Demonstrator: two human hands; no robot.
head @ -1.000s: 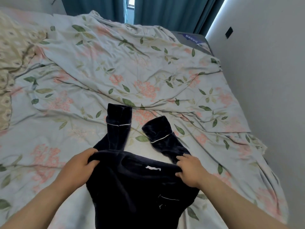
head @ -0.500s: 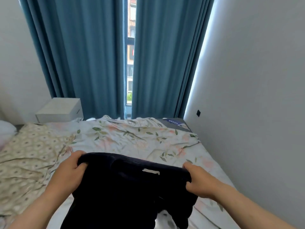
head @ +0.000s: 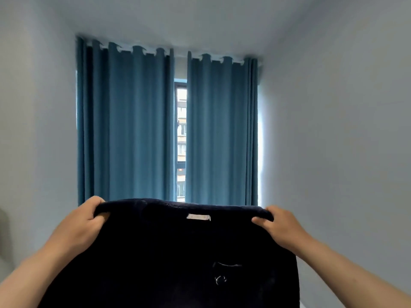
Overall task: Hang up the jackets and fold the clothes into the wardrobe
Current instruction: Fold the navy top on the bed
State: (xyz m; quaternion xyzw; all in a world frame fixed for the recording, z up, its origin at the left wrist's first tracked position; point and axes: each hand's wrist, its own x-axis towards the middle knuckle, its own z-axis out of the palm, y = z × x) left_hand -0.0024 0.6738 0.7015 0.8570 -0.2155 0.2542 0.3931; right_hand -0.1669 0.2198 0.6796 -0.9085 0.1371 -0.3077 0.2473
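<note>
Garment: dark navy top (head: 169, 252), held up before the blue curtains (head: 133, 130)
Left hand (head: 77, 225): pinching its top left edge
Right hand (head: 282, 227): pinching its top right edge

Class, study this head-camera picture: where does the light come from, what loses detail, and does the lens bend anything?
Head view: daylight enters through the window gap between the blue curtains and glows beside the right curtain; the backlit dark garment is near-featureless black, bar its white label; the curtain tops slant, likely wide-angle distortion or head tilt.
</note>
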